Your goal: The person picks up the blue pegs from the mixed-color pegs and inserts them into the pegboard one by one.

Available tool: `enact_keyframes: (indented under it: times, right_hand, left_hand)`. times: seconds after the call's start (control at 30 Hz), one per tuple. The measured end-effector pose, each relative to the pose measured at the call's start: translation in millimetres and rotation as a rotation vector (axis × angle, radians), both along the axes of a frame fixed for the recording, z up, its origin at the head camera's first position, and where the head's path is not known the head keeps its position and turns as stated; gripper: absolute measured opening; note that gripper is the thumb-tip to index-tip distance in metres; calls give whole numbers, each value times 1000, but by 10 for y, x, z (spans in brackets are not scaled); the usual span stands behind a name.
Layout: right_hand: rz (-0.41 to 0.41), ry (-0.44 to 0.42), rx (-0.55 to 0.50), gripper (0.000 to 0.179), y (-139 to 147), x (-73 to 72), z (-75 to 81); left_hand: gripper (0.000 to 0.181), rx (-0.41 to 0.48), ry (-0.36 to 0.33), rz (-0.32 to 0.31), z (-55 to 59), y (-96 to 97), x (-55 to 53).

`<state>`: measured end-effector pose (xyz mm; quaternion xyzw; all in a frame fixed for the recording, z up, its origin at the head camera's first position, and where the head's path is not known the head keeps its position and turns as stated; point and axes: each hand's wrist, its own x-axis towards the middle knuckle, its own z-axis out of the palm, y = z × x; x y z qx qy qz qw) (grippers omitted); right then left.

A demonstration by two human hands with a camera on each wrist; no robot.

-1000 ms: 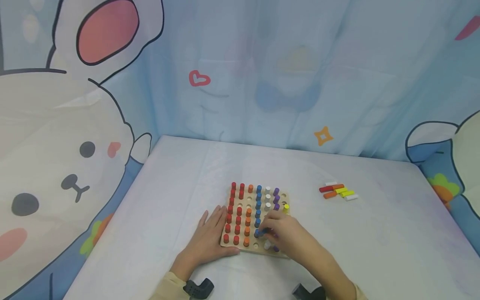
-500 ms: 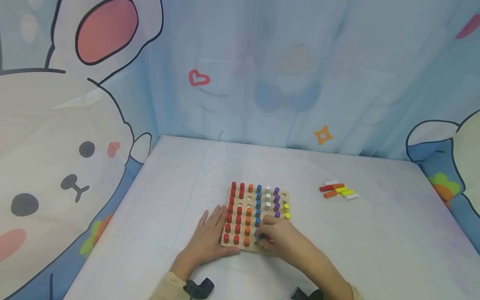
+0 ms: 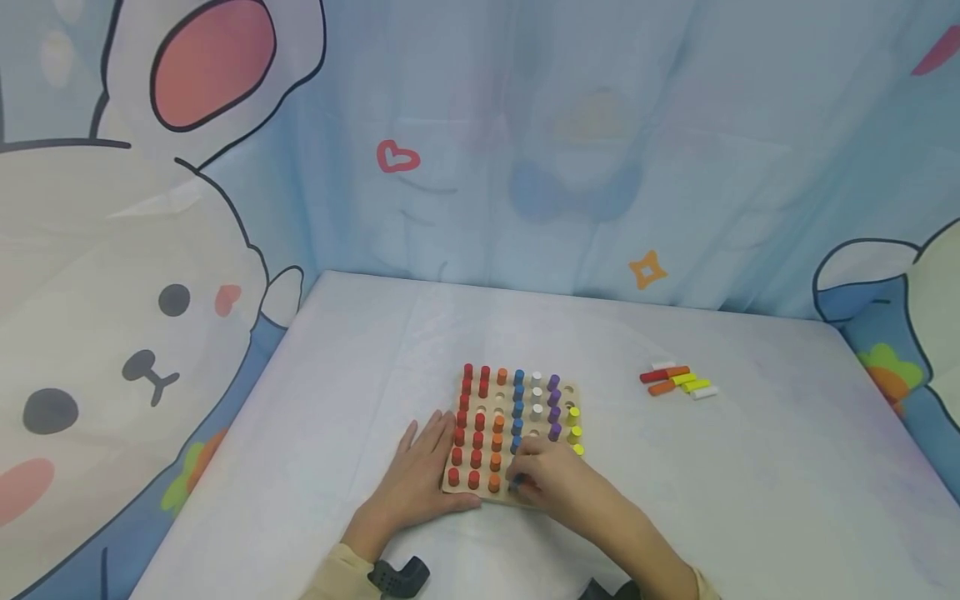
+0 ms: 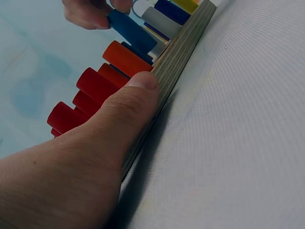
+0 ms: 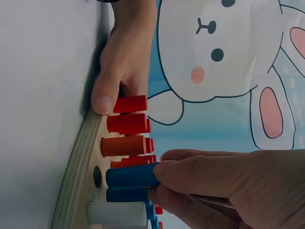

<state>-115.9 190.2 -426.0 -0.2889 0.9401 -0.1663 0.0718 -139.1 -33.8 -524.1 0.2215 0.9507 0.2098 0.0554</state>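
A wooden pegboard [image 3: 506, 498] carries upright red, orange, blue, white, purple and yellow pegs in rows. My right hand [image 3: 558, 483] pinches a blue peg [image 5: 131, 176] by its top end, between thumb and fingers. In the right wrist view its lower end stands just short of a bare hole [image 5: 97, 177] in the near row. The left wrist view shows this peg tilted beside an orange peg [image 4: 125, 57]. My left hand [image 3: 416, 483] rests at the board's near left corner, fingers straight along the side. Its thumb [image 4: 136, 93] presses the near edge.
Loose white, red, orange and yellow pegs [image 3: 678, 380] lie on the white table [image 3: 750, 467] to the right. A few bare holes [image 3: 498, 412] show among the standing pegs. A cartoon-printed blue curtain [image 3: 480, 167] closes off the back and sides.
My right hand has shifted slightly left and toward the board's near edge with the blue peg, uncovering more yellow pegs. My left hand has stayed in place.
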Motion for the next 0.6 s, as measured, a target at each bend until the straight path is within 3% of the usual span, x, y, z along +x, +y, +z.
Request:
enact_keyframes:
  times: [0.27, 0.6]
  right_hand:
    - [-37, -87, 28, 9, -60, 2, -7]
    - [-24, -66, 39, 10, -54, -12, -31]
  left_hand:
    - [119, -3, 2, 3, 4, 2, 0]
    - [119, -1, 3, 1, 2, -3, -1]
